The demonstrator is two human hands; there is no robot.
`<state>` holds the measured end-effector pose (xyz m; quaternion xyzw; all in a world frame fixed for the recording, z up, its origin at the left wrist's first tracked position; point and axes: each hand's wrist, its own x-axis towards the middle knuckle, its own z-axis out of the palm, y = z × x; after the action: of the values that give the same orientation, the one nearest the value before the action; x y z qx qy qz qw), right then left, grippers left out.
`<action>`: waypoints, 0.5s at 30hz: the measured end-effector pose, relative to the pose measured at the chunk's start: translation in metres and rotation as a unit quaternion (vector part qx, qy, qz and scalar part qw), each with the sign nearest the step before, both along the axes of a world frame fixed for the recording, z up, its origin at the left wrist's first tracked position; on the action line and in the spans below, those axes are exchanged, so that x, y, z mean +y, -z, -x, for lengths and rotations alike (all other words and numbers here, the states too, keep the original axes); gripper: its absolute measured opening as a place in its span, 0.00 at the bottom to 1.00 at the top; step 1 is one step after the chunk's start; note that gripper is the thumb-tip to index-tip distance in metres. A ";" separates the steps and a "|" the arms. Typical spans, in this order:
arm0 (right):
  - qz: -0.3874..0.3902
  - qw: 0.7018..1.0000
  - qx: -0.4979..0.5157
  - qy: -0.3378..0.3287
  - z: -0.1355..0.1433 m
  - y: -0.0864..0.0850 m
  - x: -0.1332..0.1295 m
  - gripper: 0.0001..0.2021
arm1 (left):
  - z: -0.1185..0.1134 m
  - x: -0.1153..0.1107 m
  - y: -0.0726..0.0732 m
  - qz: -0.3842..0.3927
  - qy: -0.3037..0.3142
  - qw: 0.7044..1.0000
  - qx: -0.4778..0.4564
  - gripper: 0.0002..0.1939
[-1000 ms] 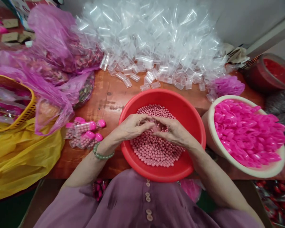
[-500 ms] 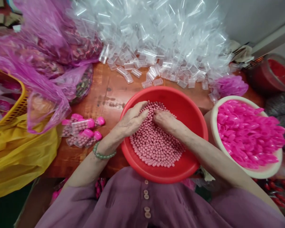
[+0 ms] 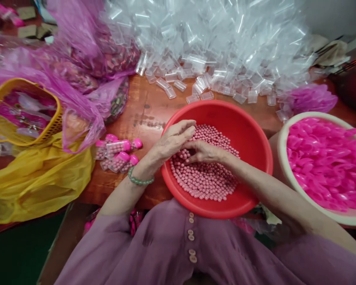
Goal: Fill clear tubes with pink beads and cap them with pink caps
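Note:
A red basin [image 3: 253, 134] holds a heap of small pink beads [image 3: 207, 182]. My left hand [image 3: 176, 138], with a green bead bracelet at the wrist, is curved over the basin's left side; its thumb and fingers are apart, and whatever its palm may hold is hidden. Fingers down in the beads, my right hand [image 3: 203, 151] is bent close beside the left one, with pink beads between its thumb and fingers. Left of the basin lie several clear capsules [image 3: 117, 146] with bright pink caps, filled with beads.
Clear plastic tubes [image 3: 207, 47] are piled behind the basin. A white tub [image 3: 282, 150] of bright pink caps stands at the right. On the left are a yellow basket [image 3: 52, 132], purple bags [image 3: 86, 95] and a yellow bag [image 3: 44, 178].
The view has shifted, so most things appear further right. My right hand has moved nearer to my left and its fingers have spread more around the beads.

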<state>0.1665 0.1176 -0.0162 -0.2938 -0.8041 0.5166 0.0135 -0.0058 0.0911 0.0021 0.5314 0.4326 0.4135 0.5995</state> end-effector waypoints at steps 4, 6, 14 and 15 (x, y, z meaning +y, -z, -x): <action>0.102 0.989 0.080 0.075 -0.012 -0.026 -0.003 0.14 | 0.010 -0.012 -0.008 0.027 0.028 0.999 -0.016 0.30; 0.118 0.982 0.107 0.104 -0.019 -0.039 -0.008 0.15 | 0.011 -0.018 -0.012 0.039 0.060 0.997 -0.010 0.36; 0.105 0.962 0.173 0.185 -0.039 -0.048 -0.031 0.13 | -0.014 -0.035 -0.009 0.045 0.079 0.994 -0.059 0.27; 0.094 0.960 0.180 0.194 -0.040 -0.049 -0.034 0.12 | -0.016 -0.036 -0.008 0.039 0.070 0.995 -0.056 0.24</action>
<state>0.2066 0.0838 0.0326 -0.3459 -0.6638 0.6218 0.2304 0.0101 0.0551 0.0100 0.5129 0.3761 0.3822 0.6704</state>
